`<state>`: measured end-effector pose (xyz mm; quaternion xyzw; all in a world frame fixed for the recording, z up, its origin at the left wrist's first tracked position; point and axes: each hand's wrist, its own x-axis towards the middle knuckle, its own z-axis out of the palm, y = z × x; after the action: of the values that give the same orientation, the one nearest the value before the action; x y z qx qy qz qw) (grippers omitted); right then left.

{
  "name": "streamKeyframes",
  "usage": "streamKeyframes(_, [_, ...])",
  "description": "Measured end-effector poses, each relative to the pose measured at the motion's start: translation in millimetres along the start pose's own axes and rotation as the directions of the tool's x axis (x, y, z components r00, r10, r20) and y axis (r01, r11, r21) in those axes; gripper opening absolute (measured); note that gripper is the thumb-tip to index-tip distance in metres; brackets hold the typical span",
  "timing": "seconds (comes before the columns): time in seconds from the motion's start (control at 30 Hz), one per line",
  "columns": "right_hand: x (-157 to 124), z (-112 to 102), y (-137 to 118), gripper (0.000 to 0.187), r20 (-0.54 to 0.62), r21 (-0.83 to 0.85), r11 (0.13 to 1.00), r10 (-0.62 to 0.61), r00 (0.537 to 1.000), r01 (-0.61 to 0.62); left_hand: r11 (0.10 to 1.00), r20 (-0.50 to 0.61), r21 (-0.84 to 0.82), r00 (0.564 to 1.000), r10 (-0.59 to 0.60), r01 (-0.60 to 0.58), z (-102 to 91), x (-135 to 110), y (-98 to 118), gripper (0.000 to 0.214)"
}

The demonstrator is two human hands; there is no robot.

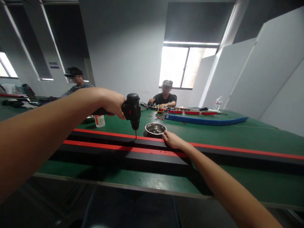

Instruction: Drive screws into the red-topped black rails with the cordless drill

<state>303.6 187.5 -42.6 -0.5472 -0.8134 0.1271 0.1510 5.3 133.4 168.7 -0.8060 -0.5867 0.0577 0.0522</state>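
Observation:
My left hand (112, 103) is wrapped round the grip of a black power drill (133, 109). The drill points straight down, and its long thin bit ends at the red top strip of the farther black beam (114, 135); whether it touches is unclear. A second black beam with a red strip (133, 150) lies parallel on the near side, with small holes in the red. My right hand (173, 140) rests at the farther beam, fingers curled together beside the rim of a steel bowl (155, 124). What those fingers hold, if anything, is hidden. Small dark pieces, perhaps screws, lie in the bowl.
The beams lie along a green table (152, 182). Behind the drill stands a jar with a red-and-white label (100, 121). A long blue strip (204, 120), wires (160, 110) and a plastic bottle (218, 103) lie farther back. Two people sit across the table.

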Motion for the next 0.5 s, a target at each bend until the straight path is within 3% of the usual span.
streamKeyframes(0.07, [-1,-3,-1,0.033,0.020,-0.012,0.999,-0.037,0.999,0.037,0.990,0.037,-0.137,0.999,-0.034,0.039,-1.1,2,-6,0.026])
streamKeyframes(0.17, [-6,-6,5,0.029,0.010,0.009,0.995,-0.102,0.995,0.102,0.948,-0.001,-0.305,0.995,-0.101,0.096,5.6,4,-17,0.025])
streamKeyframes(0.3, [-18,-12,33,0.031,-0.001,-0.012,0.998,-0.062,0.998,0.062,0.845,-0.032,-0.529,0.992,-0.119,0.084,31.1,-1,-37,0.028])
streamKeyframes(0.4, [-31,-23,68,0.031,-0.022,-0.039,0.999,0.002,1.000,-0.002,0.670,-0.030,-0.737,0.987,-0.160,0.086,62.6,-8,-48,0.030])
streamKeyframes(0.5, [-45,-37,101,0.028,-0.057,-0.034,0.995,0.087,0.995,-0.089,0.366,0.018,-0.927,0.984,-0.174,0.082,100.8,-13,-50,0.034])
